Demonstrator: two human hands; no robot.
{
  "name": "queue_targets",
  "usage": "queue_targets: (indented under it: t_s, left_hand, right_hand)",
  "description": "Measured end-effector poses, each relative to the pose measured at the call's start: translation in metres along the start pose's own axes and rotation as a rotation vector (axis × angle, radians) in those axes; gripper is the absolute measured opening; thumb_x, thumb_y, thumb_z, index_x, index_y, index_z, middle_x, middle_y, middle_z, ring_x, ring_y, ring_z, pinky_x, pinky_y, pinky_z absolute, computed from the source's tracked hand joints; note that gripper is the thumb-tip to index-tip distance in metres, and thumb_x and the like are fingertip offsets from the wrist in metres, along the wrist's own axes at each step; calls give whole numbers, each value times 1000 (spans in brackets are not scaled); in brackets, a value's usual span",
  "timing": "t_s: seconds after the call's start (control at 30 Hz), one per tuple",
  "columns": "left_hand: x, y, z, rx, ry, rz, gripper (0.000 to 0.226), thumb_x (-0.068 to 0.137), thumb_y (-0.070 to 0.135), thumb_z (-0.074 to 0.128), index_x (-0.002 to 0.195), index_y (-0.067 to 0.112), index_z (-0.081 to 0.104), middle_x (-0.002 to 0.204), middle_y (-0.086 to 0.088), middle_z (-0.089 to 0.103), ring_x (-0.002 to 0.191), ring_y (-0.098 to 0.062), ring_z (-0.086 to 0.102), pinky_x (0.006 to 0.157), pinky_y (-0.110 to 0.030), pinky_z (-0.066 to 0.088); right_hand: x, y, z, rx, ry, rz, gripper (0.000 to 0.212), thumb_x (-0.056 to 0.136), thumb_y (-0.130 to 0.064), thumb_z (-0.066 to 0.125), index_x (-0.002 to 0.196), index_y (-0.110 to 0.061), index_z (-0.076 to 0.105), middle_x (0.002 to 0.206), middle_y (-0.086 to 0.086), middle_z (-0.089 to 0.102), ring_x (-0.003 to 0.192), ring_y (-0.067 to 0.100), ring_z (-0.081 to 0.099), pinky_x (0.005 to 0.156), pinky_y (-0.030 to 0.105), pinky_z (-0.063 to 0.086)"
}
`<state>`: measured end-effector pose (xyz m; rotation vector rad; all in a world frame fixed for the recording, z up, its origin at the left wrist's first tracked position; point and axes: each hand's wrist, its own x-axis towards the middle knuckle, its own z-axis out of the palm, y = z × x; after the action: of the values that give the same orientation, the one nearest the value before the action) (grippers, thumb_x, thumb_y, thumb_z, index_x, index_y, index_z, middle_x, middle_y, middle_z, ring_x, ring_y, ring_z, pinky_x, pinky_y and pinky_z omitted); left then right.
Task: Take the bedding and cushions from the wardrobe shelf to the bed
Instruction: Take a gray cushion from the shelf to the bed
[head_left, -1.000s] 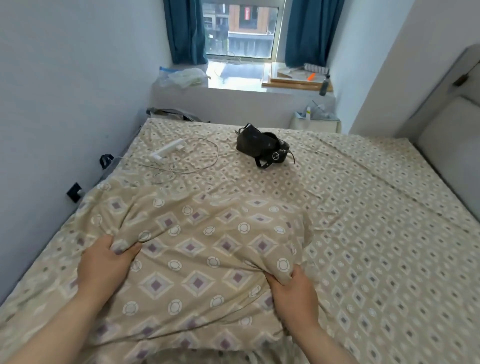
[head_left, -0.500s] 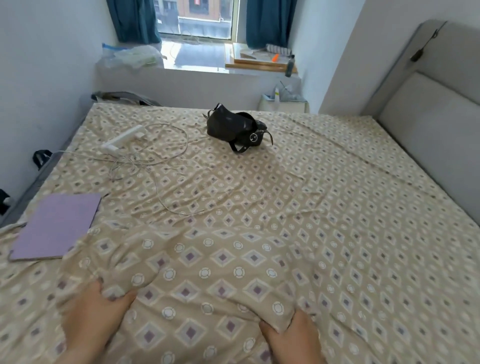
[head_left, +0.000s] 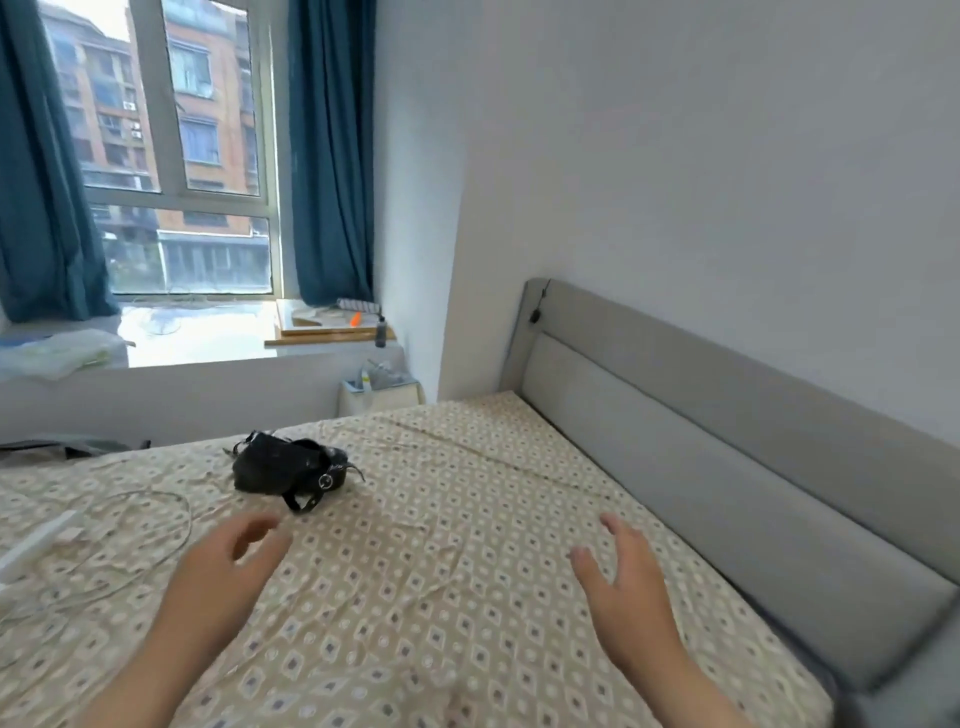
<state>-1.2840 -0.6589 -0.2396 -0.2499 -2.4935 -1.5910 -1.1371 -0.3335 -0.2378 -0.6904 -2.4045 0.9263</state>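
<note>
The bed (head_left: 467, 545), covered in a beige sheet with a diamond pattern, fills the lower half of the view. My left hand (head_left: 228, 566) hovers above the sheet at centre left, fingers spread and holding nothing. My right hand (head_left: 623, 577) hovers above the sheet further right, near the headboard, also with fingers apart and holding nothing. The patterned cushion and the wardrobe are out of view.
A black bag (head_left: 283, 467) lies on the bed beyond my left hand. A white power strip (head_left: 36, 545) with a cable (head_left: 156, 519) lies at the left. A grey padded headboard (head_left: 727, 467) runs along the right. Behind are a window sill (head_left: 208, 338) and a small bin (head_left: 379, 392).
Both hands have let go of the patterned cushion and lifted with fingers apart. The view has swung up and right, so the cushion and the purple notebook have dropped out of sight.
</note>
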Motion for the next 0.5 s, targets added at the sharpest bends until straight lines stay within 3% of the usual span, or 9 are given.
queue_targets:
  t_s: [0.17, 0.37, 0.5]
  left_hand:
    - [16, 124, 54, -100, -132, 255, 11, 88, 23, 62, 98, 22, 65, 98, 0, 67, 95, -19, 60, 80, -36, 43]
    - [-6, 249, 146, -240, -282, 475, 17, 87, 33, 61, 100, 23, 64, 100, 0, 67, 98, -18, 60, 84, -36, 44]
    - [-37, 317, 205, -313, -379, 594, 21, 82, 41, 56, 95, 27, 63, 95, 12, 66, 95, -9, 61, 77, -27, 44]
  right_hand:
    - [13, 8, -137, 25, 242, -16, 46, 94, -31, 54, 134, -11, 47, 138, 8, 48, 128, 20, 41, 101, 29, 30]
    - [0, 51, -287, 26, 538, 5, 37, 95, -26, 53, 129, -11, 51, 131, 8, 52, 123, 23, 46, 102, 36, 34]
    - [-21, 83, -368, -3, 673, 29, 36, 96, -29, 50, 129, -14, 51, 130, 4, 52, 121, 21, 47, 100, 36, 35]
